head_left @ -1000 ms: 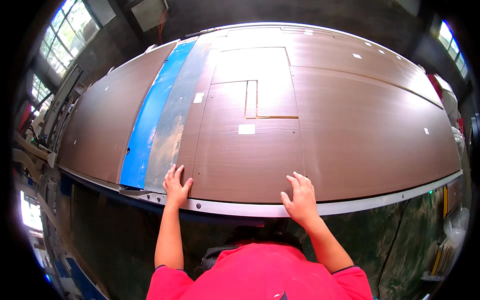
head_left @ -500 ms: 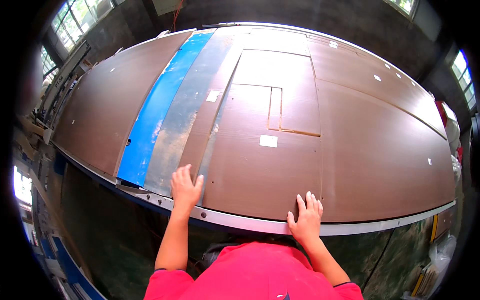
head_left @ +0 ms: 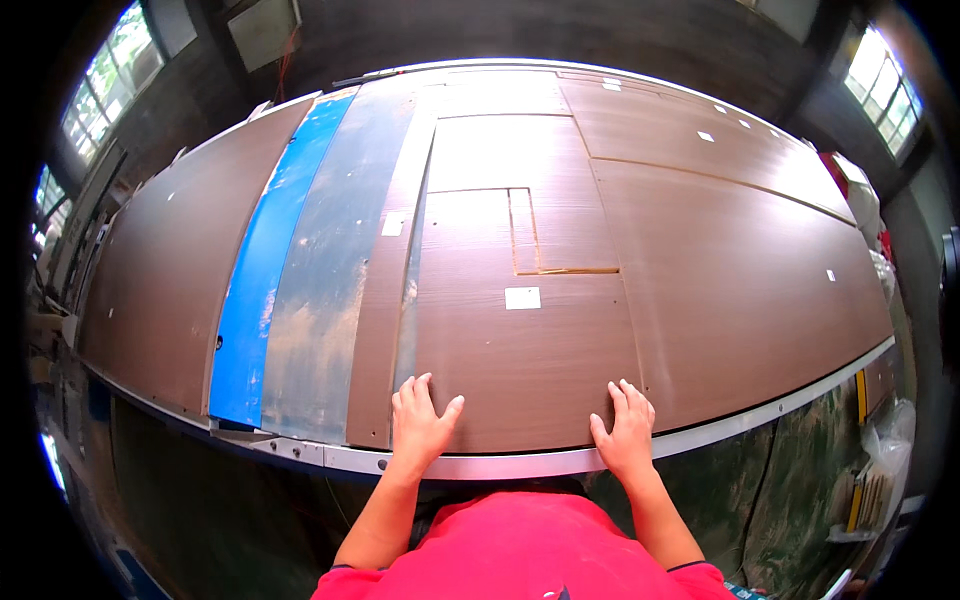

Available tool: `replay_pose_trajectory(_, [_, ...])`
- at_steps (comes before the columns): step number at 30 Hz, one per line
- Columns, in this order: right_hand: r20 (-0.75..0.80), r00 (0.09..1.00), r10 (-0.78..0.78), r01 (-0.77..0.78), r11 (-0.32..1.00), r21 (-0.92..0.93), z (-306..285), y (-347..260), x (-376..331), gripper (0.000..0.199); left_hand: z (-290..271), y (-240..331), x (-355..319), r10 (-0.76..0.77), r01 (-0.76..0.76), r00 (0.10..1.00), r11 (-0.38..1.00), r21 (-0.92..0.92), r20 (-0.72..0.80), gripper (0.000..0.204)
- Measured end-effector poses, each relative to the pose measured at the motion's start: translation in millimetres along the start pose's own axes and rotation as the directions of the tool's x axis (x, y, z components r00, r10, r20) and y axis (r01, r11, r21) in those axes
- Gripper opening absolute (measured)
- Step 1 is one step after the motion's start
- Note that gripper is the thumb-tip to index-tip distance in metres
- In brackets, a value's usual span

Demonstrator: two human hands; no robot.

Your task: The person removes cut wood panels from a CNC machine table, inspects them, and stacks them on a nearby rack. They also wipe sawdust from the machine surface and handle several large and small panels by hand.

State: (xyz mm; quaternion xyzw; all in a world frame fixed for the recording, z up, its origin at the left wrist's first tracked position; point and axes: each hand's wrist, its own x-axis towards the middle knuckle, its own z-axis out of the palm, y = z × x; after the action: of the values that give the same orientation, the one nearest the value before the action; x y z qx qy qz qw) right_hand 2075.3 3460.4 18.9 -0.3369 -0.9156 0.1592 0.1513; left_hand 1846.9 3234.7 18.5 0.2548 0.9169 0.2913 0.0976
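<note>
Both hands, left hand (head_left: 420, 428) and right hand (head_left: 627, 432), still press the brown panel (head_left: 520, 350), fingers spread flat, now closer together.

Left hand (head_left: 420, 428) and right hand (head_left: 627, 432): palms down, fingers spread flat, forearms extended forward, roughly parallel.

Dark brown wood-grain panel (head_left: 520, 350) (small white label (head_left: 522, 297)), bright blue strip (head_left: 265, 270), red shirt (head_left: 520, 550).

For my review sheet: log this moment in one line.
left hand flat on brown panel | right hand flat on same panel | near metal table edge
</note>
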Motion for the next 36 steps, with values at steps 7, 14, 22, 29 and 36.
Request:
replay_pose_trajectory(7, [-0.074,0.997,-0.014,0.01,0.998,-0.058,18,11,-10,0.058,22,-23,-4,-0.053,0.053,0.998,0.999,-0.002,-0.045,0.064])
replay_pose_trajectory(14, [-0.086,0.996,-0.031,0.032,0.999,0.014,5,7,-20,0.064,3,-20,11,-0.342,0.338,0.928,0.604,-0.721,0.148,0.027])
replay_pose_trajectory(22, [-0.082,0.996,-0.033,0.039,0.996,0.077,2,14,-20,0.066,-34,-7,1,-0.213,0.191,0.974,0.604,-0.774,0.074,0.019])
replay_pose_trajectory(29, [-0.085,0.995,-0.042,0.051,0.994,0.1,3,12,-18,0.065,-34,-30,4,-0.322,0.414,0.902,0.454,-0.789,0.287,0.024])
replay_pose_trajectory(36, [-0.153,0.988,0.024,0.005,0.982,0.188,12,21,-18,0.061,-65,-34,16,-0.332,0.453,0.872,0.265,-0.851,0.36,0.032])
